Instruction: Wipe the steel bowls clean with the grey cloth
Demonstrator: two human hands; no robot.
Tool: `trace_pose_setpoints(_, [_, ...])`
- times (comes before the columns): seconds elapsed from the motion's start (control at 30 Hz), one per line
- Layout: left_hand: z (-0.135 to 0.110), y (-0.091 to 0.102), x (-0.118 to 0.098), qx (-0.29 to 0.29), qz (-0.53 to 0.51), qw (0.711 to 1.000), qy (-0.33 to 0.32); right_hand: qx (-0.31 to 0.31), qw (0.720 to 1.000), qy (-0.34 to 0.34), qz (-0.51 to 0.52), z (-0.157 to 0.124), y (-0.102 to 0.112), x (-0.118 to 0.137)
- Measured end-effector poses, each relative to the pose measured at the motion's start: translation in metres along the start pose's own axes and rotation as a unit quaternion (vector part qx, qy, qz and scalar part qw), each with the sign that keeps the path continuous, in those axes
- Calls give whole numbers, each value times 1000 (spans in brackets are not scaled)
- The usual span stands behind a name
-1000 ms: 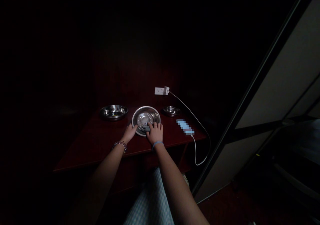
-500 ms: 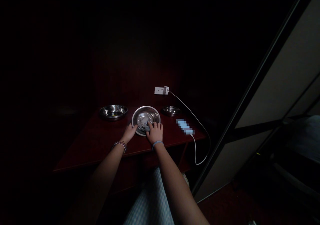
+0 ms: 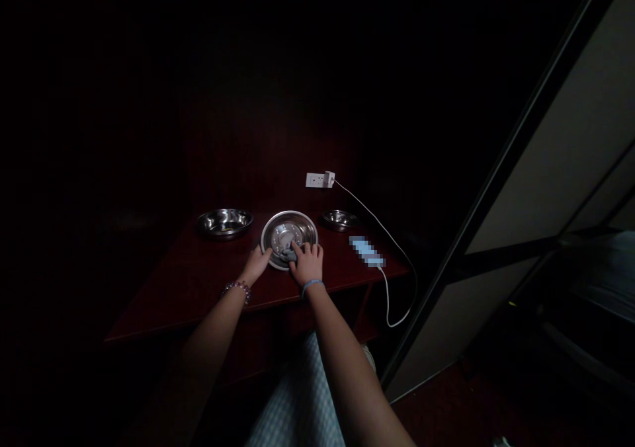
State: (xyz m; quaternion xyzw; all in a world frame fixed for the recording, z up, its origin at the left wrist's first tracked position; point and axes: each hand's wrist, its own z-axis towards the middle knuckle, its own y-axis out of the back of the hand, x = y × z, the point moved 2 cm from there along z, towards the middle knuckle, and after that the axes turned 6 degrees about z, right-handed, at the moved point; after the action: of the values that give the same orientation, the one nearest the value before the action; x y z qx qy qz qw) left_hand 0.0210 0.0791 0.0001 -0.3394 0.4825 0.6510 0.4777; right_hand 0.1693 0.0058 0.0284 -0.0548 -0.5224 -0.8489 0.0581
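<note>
A round steel plate (image 3: 288,230) lies on the dark red table (image 3: 198,282) in front of me. My left hand (image 3: 258,264) grips the plate's near left rim. My right hand (image 3: 308,262) presses a small grey-blue cloth (image 3: 289,255) onto the plate's near part, fingers curled over it. A bead bracelet circles my left wrist and a blue band my right.
A steel bowl (image 3: 224,223) sits left of the plate and a smaller one (image 3: 339,219) to its right. A phone (image 3: 367,250) lies at the table's right edge, its white cable (image 3: 391,301) running to a wall socket (image 3: 320,180). A dark-framed panel (image 3: 546,169) stands on the right.
</note>
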Motion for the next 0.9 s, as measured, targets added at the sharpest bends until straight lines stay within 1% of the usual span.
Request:
trace_pose_setpoints(0.27, [-1,1,-1,-1,5,1000,1,15,1000,2,-6,-1,1,0])
trace_pose_setpoints(0.53, [-3,2,-3,0,9,1000,5,9,1000,3,-6,-2,3,1])
trace_pose_setpoints(0.9, [-1,1,0,6,10,1000,-4,6,1000,-3,-8,-1,0,0])
